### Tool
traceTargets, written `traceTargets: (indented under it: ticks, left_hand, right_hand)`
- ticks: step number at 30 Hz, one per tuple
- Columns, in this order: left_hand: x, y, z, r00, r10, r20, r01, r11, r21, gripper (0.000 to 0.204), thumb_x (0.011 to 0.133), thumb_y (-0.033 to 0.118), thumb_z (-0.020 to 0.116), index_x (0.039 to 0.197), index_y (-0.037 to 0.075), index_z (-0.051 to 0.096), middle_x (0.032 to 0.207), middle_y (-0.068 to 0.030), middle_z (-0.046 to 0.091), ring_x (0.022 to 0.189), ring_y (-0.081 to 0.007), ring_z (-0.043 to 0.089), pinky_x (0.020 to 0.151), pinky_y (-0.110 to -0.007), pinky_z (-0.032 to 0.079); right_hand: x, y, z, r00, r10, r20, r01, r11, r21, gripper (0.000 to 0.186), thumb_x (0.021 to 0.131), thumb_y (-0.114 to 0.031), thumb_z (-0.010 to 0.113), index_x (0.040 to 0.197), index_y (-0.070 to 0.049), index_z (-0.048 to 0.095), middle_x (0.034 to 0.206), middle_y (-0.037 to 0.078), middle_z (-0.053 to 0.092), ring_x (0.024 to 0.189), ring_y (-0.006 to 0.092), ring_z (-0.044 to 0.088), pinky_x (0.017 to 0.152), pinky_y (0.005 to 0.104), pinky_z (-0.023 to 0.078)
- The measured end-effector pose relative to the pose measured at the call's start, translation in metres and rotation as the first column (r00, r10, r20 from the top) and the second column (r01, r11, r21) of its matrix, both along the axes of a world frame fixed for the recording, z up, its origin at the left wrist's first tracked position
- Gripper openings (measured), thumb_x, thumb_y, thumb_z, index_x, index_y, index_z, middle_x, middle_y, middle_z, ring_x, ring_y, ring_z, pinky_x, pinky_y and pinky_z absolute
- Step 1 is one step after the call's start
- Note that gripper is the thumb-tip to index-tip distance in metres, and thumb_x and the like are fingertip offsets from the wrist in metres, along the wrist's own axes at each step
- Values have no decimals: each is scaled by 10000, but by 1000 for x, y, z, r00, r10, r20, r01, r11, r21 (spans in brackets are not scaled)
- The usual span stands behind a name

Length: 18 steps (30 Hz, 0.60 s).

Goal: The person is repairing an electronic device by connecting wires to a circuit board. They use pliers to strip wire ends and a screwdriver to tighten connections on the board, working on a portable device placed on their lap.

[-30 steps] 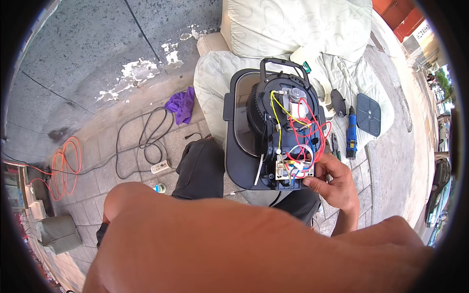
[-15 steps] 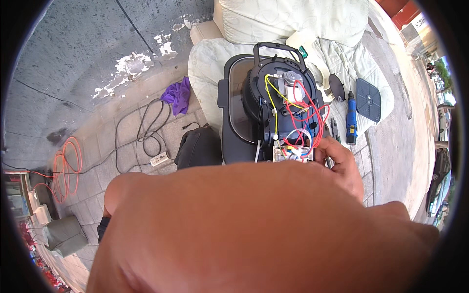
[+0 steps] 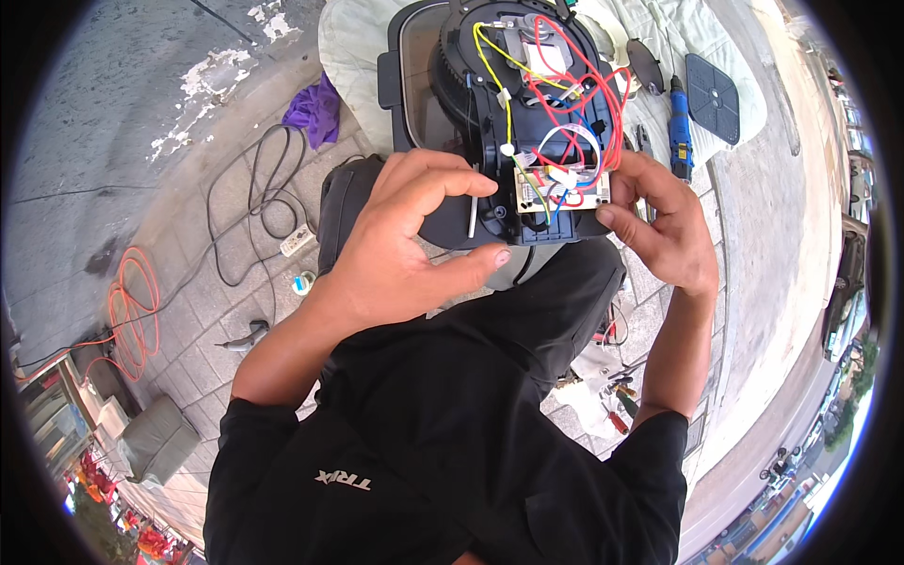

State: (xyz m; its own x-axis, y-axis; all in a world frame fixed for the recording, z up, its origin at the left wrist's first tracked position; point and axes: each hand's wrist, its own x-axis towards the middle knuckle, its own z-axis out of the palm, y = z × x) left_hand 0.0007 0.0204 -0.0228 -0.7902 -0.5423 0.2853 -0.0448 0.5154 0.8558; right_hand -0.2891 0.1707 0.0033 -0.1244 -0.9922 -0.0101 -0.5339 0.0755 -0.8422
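Note:
A black appliance [image 3: 399,132] with its inside exposed lies against my knees. Red, yellow, white and blue wires [image 3: 572,71] run over its round housing down to a small circuit board [image 3: 591,201] at its near end. My right hand [image 3: 670,226] has thumb and index finger at the board's right edge, gripping it. Left of the board, my left hand [image 3: 400,240] is open, thumb and fingers spread apart. Its fingertips are beside a thin white rod or cable [image 3: 474,212]; whether they touch it I cannot tell.
A blue electric screwdriver [image 3: 680,137] and a black square plate [image 3: 713,97] lie on the pale cloth at right. On the paving at left are a purple cloth [image 3: 315,111], a power strip [image 3: 297,241] and coiled orange cable [image 3: 135,311]. Hand tools [image 3: 621,405] lie at lower right.
A forearm that covered the lower middle has drawn away, and my left hand now shows beside the board. The appliance sits higher in view. My right hand remains at the board's right edge.

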Motion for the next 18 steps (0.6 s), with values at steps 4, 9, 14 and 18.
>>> traceTargets:
  ticks: [4,9,14,18]
  left_hand:
    - [-12,14,-17,991,125,38,-120,986,-117,530,749,120,937,1234,62,731,1221,-115,663,1158,-307,594,1009,-410,480]
    - [-19,17,-23,982,187,17,-180,963,-200,481,737,112,941,1173,61,745,1167,-108,669,1108,-306,596,955,-406,485]
    - [-22,19,-26,981,192,-24,-192,958,-211,445,737,87,937,1138,44,747,1099,-103,680,1052,-302,608,921,-402,490]
    - [-26,23,-31,971,236,-48,-241,958,-156,423,750,168,929,1122,95,742,1058,-45,700,1036,-286,612,916,-419,437]
  right_hand:
    - [1,-2,-6,998,58,5,-57,997,-52,534,853,10,842,1365,-14,693,826,-3,527,761,123,518,695,300,460]
    - [3,-4,-6,999,39,-18,-39,999,-23,542,830,-3,863,1351,-45,718,819,-2,487,745,137,494,678,311,436]
    - [-1,-3,-8,999,50,-11,-50,999,-18,551,819,3,865,1349,-49,723,817,0,486,732,139,482,671,311,429]
    - [2,-2,-11,999,31,42,-30,999,-28,539,814,9,863,1330,-31,711,846,-2,519,763,131,489,700,304,426]
